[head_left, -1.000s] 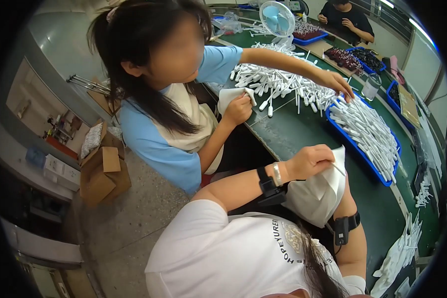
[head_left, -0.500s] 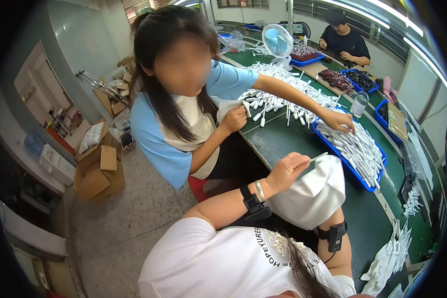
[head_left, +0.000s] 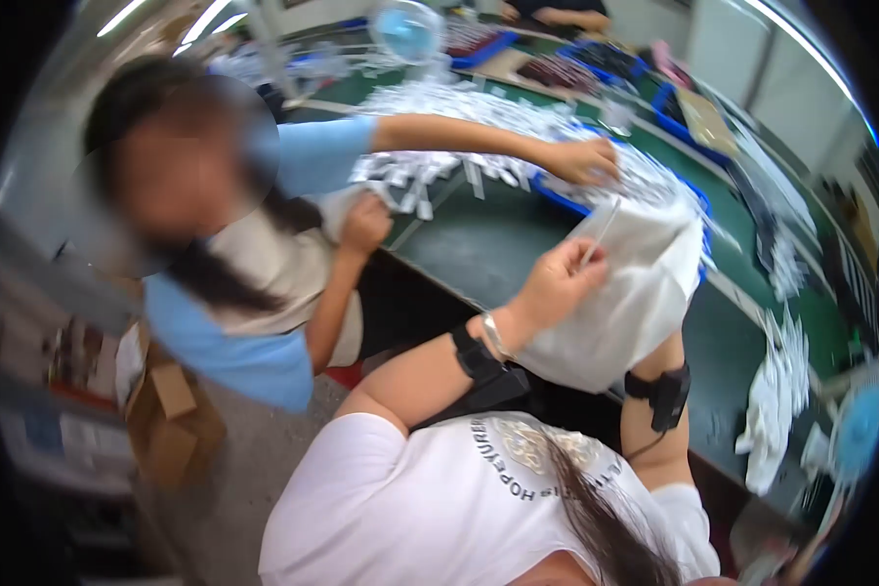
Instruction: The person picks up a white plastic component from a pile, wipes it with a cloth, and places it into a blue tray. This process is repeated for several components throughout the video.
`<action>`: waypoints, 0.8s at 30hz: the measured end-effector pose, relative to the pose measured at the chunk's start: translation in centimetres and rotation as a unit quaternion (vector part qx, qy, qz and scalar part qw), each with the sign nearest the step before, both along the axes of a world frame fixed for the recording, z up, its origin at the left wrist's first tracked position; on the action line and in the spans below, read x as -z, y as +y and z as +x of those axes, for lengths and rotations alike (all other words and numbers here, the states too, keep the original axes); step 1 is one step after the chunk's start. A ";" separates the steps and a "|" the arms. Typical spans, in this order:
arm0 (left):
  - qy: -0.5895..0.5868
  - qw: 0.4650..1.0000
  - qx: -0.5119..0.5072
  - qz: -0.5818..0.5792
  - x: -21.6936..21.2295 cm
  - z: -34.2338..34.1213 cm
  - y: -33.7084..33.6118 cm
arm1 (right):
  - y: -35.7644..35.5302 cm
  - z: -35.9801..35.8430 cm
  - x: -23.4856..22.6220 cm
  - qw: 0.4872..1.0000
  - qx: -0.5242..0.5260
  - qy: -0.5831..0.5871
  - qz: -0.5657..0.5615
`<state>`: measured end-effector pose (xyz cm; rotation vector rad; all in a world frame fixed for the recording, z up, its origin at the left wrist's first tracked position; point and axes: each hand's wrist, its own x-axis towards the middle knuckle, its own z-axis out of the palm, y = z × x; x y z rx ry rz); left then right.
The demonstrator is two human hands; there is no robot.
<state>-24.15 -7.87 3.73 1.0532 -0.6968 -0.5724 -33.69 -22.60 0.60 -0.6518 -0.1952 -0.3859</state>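
Note:
My left hand [head_left: 564, 280] is closed, pinching a slim white stick [head_left: 609, 221] that points up and away. A large white cloth [head_left: 620, 313] drapes over my right hand and hides its fingers; only the right forearm [head_left: 654, 430] shows below. The stick's far part lies against the upper edge of the cloth. Just beyond, a blue tray [head_left: 562, 198] holds many white sticks, partly covered by the cloth. A co-worker's hand [head_left: 588, 159] reaches into that tray, while their other hand [head_left: 366, 223] grips a smaller white cloth [head_left: 339, 207].
A big pile of white sticks [head_left: 459, 112] covers the far part of the green table [head_left: 469, 234]. At the right lie a white cloth [head_left: 767, 430] and more sticks. Blue trays of dark parts [head_left: 601, 61] stand farther back. Small fans [head_left: 407, 34] and a cardboard box [head_left: 171, 420] are also around.
The view has turned, shifting the surroundings left and up. My left hand and the stick have risen, with the stick now steeper. The white cloth is lifted and spread more in front of the tray.

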 end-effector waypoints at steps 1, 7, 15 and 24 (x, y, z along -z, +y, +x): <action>0.017 0.999 0.031 0.003 -0.6 -0.7 -0.3 | -0.2 -1.7 0.4 0.999 0.031 0.017 0.003; -0.042 0.984 0.148 0.092 0.9 1.9 -1.6 | 4.5 -3.6 -1.4 0.925 0.174 0.246 0.233; -0.122 0.967 0.092 0.202 2.5 2.0 1.3 | 6.4 0.3 -5.0 0.675 0.214 0.271 -0.652; -0.399 0.892 -0.086 0.194 3.4 3.0 0.7 | 4.0 1.7 5.9 0.895 0.094 0.275 -0.339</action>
